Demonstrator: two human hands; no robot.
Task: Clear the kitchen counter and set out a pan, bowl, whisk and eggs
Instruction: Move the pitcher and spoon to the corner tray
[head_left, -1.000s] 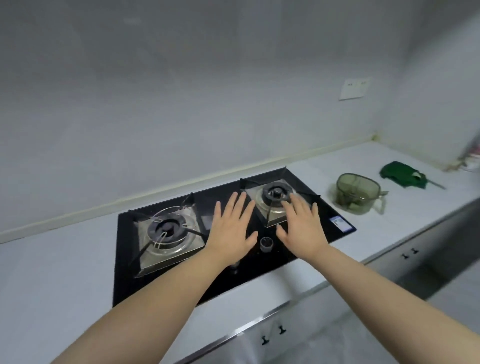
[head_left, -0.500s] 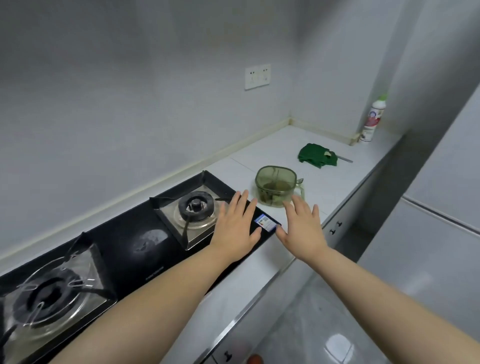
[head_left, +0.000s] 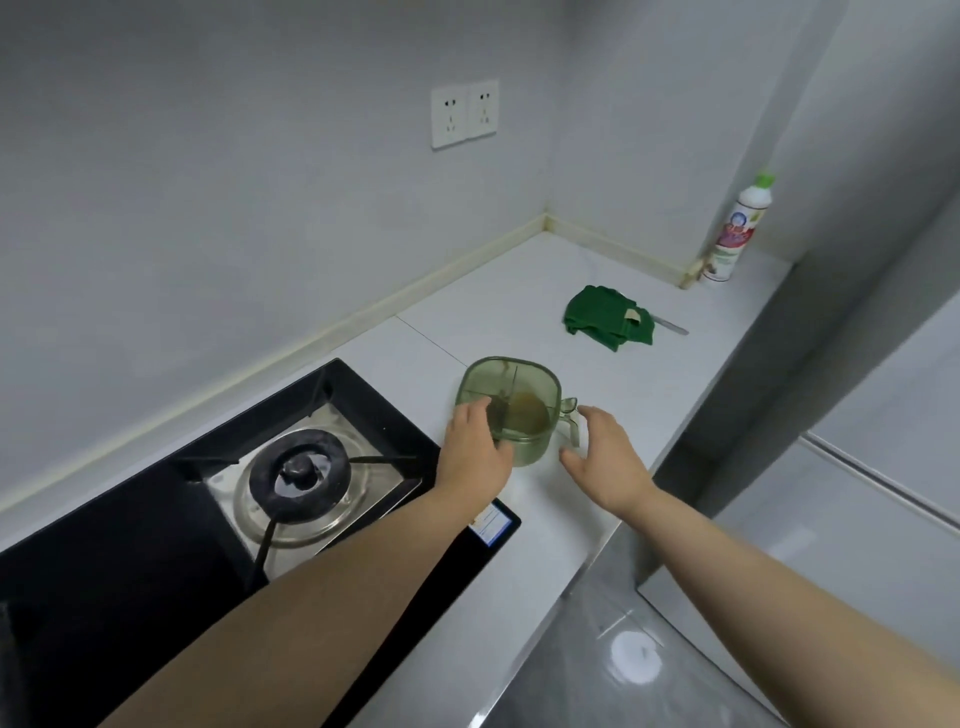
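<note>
A translucent green plastic jug (head_left: 522, 387) with a handle on its right side stands on the white counter (head_left: 493, 301), just right of the black gas hob (head_left: 130, 545). Something brownish lies in its bottom. My left hand (head_left: 475, 452) is cupped around the jug's left wall, fingers at the rim and thumb across the near side. My right hand (head_left: 608, 457) hovers open beside the handle, fingers spread, a small gap from it. No pan, bowl, whisk or eggs are in view.
A crumpled green cloth (head_left: 605, 317) lies farther back on the counter with a knife blade (head_left: 671, 326) poking out from under it. A white spray bottle (head_left: 737, 234) stands in the far corner. The burner (head_left: 298, 475) is on my left and a grey appliance front (head_left: 883, 493) on the right.
My view swung right from the hob to the counter's end. Both hands moved forward from above the hob edge to the green jug, the left one closing on its side.
</note>
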